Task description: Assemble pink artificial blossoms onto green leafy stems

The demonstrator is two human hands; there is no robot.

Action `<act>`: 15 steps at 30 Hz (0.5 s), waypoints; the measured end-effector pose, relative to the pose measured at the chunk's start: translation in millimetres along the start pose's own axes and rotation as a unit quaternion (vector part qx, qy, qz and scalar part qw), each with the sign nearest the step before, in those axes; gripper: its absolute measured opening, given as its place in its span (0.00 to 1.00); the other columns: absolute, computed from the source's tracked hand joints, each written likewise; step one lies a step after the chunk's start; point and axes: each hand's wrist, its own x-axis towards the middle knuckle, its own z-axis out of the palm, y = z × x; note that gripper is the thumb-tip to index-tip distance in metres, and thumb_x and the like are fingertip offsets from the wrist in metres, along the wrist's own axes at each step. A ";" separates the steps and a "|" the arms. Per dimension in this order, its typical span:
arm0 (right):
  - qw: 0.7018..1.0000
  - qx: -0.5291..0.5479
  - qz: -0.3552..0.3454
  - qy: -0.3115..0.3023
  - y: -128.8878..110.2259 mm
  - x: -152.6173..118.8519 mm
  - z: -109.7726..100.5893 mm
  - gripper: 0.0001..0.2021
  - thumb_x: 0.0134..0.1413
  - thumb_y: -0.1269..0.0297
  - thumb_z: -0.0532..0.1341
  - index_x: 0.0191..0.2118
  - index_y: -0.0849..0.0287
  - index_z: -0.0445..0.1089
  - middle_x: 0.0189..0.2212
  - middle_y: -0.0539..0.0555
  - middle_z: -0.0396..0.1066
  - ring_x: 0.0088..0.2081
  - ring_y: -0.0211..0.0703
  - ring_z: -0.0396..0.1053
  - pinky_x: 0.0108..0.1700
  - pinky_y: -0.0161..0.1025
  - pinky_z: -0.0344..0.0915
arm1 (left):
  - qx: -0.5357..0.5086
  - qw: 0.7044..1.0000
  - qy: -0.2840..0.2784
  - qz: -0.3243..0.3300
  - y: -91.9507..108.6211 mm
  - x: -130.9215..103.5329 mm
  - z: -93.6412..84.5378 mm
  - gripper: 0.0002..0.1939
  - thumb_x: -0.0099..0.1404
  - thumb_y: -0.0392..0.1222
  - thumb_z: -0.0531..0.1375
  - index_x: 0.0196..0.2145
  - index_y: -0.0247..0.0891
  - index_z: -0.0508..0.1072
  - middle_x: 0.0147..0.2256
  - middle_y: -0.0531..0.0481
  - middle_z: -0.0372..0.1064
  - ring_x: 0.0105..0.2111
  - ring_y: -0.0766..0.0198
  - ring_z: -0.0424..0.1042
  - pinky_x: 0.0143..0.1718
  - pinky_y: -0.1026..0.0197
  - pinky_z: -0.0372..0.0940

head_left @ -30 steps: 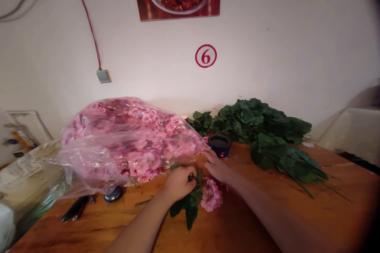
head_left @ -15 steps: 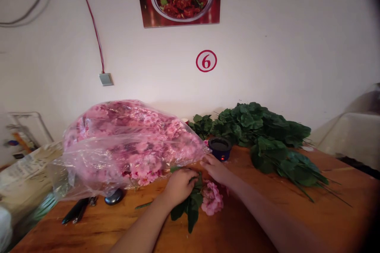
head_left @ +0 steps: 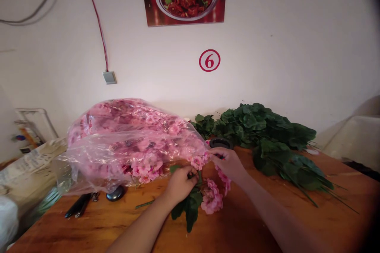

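Observation:
My left hand (head_left: 181, 185) is closed around the stem of an artificial flower spray, low over the wooden table. Green leaves (head_left: 191, 209) of the spray hang below the fingers, and a pink bloom (head_left: 212, 197) droops to their right. My right hand (head_left: 227, 163) pinches at the edge of a smaller pink blossom (head_left: 197, 162) at the top of the spray; its fingertips partly hide the contact. Just behind that hand stands a small dark round pot (head_left: 220, 143), partly covered by it. The clear plastic bag (head_left: 97, 146) full of pink flowers lies beyond my left hand.
Green leaf stems (head_left: 261, 126) are heaped at the back right of the wooden table (head_left: 124, 231). At the left front lie a black-handled tool (head_left: 77, 205) and a dark rounded object (head_left: 115, 193). Behind rises a white wall (head_left: 166, 63) with a switch plate (head_left: 109, 77).
My right hand has drawn back from beside the pot and closed its fingers at a small pink blossom, now visible atop the spray. My left hand keeps its grip. The view has shifted slightly.

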 end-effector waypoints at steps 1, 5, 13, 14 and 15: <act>1.000 0.014 0.002 0.008 -0.7 -0.1 -1.0 0.10 0.49 0.63 0.59 0.34 0.56 0.77 0.37 0.54 0.76 0.37 0.47 0.73 0.37 0.40 0.70 | -0.005 1.000 0.001 -0.005 0.5 0.0 -0.1 0.08 0.59 0.39 0.55 0.32 0.37 0.74 0.29 0.52 0.72 0.29 0.64 0.69 0.32 0.65 0.59; 0.996 0.066 0.003 0.054 -4.3 1.7 -7.9 0.10 0.48 0.63 0.59 0.34 0.58 0.76 0.32 0.55 0.76 0.34 0.45 0.73 0.36 0.39 0.70 | -0.013 1.000 0.006 -0.023 1.9 0.0 0.0 0.08 0.59 0.41 0.56 0.30 0.36 0.74 0.28 0.52 0.72 0.29 0.64 0.68 0.32 0.65 0.59; 0.995 0.020 -0.097 -0.023 -17.5 -2.5 -6.2 0.09 0.47 0.70 0.59 0.31 0.56 0.76 0.34 0.55 0.76 0.37 0.45 0.73 0.42 0.41 0.69 | 0.016 1.000 -0.001 -0.001 6.0 -2.9 -2.1 0.09 0.58 0.43 0.57 0.32 0.37 0.74 0.30 0.50 0.73 0.31 0.61 0.69 0.33 0.64 0.59; 0.994 0.015 -0.104 -0.038 -19.4 -3.9 -3.7 0.09 0.47 0.71 0.59 0.31 0.56 0.76 0.33 0.54 0.76 0.37 0.45 0.73 0.41 0.41 0.69 | 0.027 1.000 -0.003 0.003 6.3 -3.4 -2.4 0.09 0.58 0.44 0.57 0.32 0.37 0.74 0.30 0.50 0.73 0.31 0.61 0.69 0.33 0.64 0.59; 0.993 0.012 -0.109 -0.047 -21.1 -5.2 -1.2 0.09 0.47 0.71 0.58 0.31 0.56 0.77 0.33 0.54 0.76 0.37 0.45 0.73 0.41 0.40 0.69 | 0.040 0.999 -0.005 0.005 6.4 -3.7 -2.4 0.09 0.58 0.43 0.58 0.32 0.37 0.74 0.31 0.50 0.73 0.32 0.61 0.69 0.32 0.64 0.58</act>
